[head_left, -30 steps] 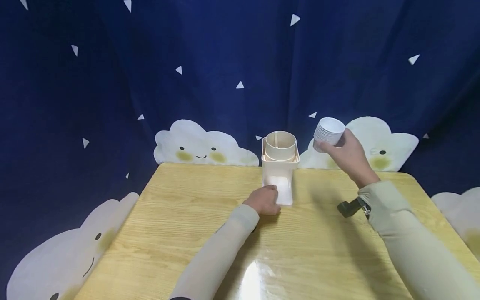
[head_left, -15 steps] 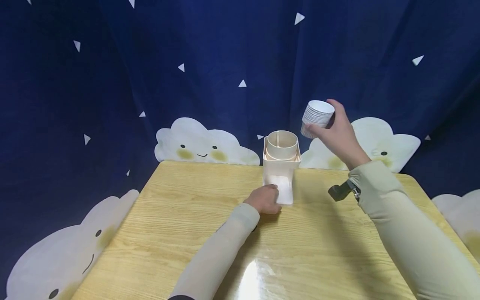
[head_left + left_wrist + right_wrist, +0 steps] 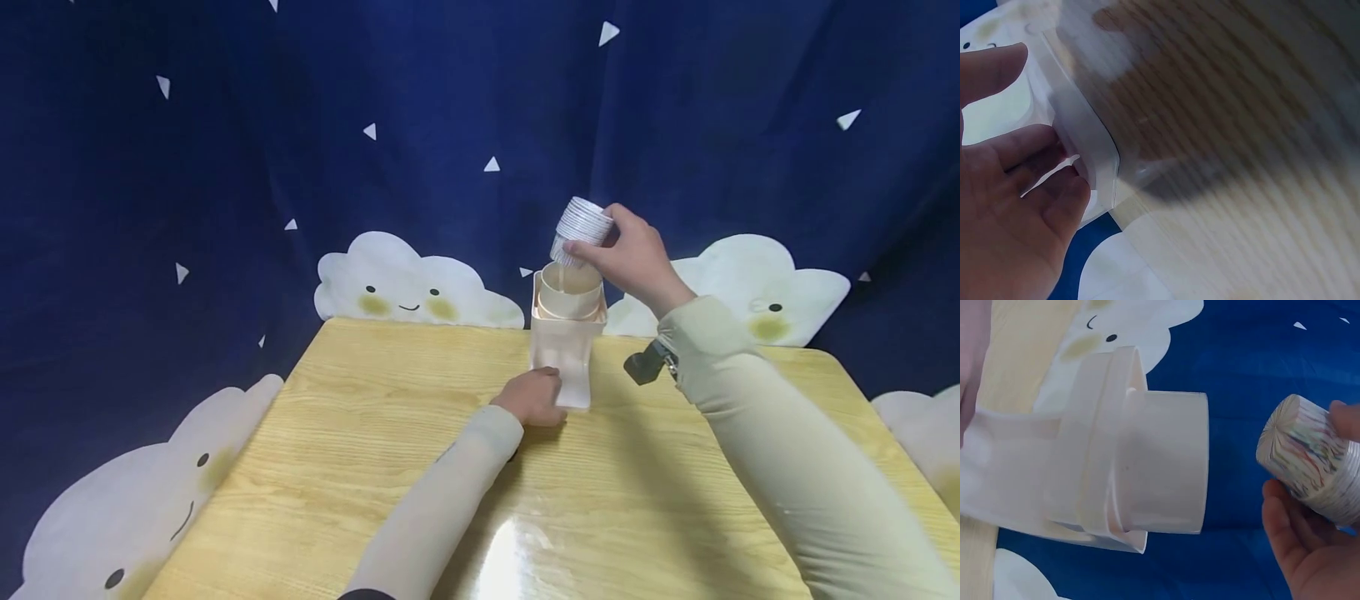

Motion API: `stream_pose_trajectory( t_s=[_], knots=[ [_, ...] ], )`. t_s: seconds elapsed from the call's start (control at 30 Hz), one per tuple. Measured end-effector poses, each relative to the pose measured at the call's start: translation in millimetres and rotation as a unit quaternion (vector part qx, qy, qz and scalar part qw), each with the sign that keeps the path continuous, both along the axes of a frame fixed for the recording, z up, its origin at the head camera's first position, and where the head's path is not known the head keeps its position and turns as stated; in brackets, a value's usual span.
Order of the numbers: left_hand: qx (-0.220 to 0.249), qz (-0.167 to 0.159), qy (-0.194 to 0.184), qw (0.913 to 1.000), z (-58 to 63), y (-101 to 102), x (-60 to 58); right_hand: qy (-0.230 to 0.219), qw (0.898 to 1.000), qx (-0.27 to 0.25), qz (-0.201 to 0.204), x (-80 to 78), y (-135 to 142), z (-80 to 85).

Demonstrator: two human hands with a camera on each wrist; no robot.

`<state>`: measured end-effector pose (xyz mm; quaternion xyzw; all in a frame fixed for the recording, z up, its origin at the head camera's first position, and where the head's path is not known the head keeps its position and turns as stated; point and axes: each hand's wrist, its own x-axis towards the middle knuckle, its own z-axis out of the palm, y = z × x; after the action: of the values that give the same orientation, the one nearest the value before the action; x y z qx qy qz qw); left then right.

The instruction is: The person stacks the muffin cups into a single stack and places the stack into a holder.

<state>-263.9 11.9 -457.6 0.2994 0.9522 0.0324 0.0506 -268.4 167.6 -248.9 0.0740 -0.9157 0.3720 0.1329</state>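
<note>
A cream plastic stand [image 3: 570,350] with a round open tube [image 3: 572,292] on top stands near the table's far edge. My left hand [image 3: 532,397] grips the edge of its base, fingers curled against it; in the left wrist view the fingers [image 3: 1054,162] touch the base's wall. My right hand [image 3: 637,254] holds a stack of white paper cups [image 3: 582,229] between thumb and fingers. The stack is tilted, mouths up, just above the tube's rim. In the right wrist view, the stack [image 3: 1304,447] shows a pleated bottom and coloured streaks, apart from the tube.
The wooden table [image 3: 360,433] reaches back to a dark blue curtain [image 3: 420,108] with white triangles and cloud shapes. A dark wrist camera [image 3: 647,363] hangs beneath the right sleeve, to the right of the stand.
My right hand has risen and moved left, carrying the paper cups from the right of the stand to above its tube. The left hand stays at the base.
</note>
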Motion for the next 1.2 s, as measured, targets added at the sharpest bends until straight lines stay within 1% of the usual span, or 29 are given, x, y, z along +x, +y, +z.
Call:
stream_pose_trajectory(
  t_s=[0.13,0.17,0.27,0.37,0.4,0.6,0.77,0.93,1.07,1.2],
  knots=[
    [0.008,0.002,-0.005,1.0,1.8,0.2,0.1,0.023,1.0,0.012,-0.006,1.7,-0.8,-1.2],
    [0.011,0.002,-0.001,0.9999,-3.0,0.7,-2.8,0.026,1.0,0.015,-0.008,2.2,-0.9,-1.1],
    [0.014,0.003,-0.003,0.9999,-1.3,0.3,-2.5,0.043,0.999,0.023,-0.014,2.3,-1.2,-0.1],
    [0.011,0.005,0.002,0.9999,-2.9,1.0,-4.0,0.048,0.998,0.028,-0.014,2.0,-2.6,1.6],
    [0.006,0.006,-0.002,1.0,1.9,0.8,-1.5,0.045,0.999,0.027,-0.013,2.1,-3.3,2.4],
    [0.004,0.012,0.006,0.9999,-5.0,2.6,-4.2,0.01,1.0,0.028,0.008,1.2,-5.9,9.4],
    [0.009,0.018,0.006,0.9998,-7.2,2.0,-4.5,-0.016,0.998,0.065,0.019,-3.5,-8.3,17.8],
    [0.004,0.017,0.012,0.9998,-5.3,0.7,-3.8,-0.05,0.993,0.1,0.03,-9.3,-10.6,24.8],
    [0.006,0.02,0.008,0.9997,-3.2,0.6,-3.0,-0.086,0.99,0.108,0.029,-13.4,-11.9,27.2],
    [0.009,0.02,0.007,0.9997,-3.5,0.9,-2.2,-0.104,0.988,0.11,0.034,-16.4,-12.1,26.6]
  ],
)
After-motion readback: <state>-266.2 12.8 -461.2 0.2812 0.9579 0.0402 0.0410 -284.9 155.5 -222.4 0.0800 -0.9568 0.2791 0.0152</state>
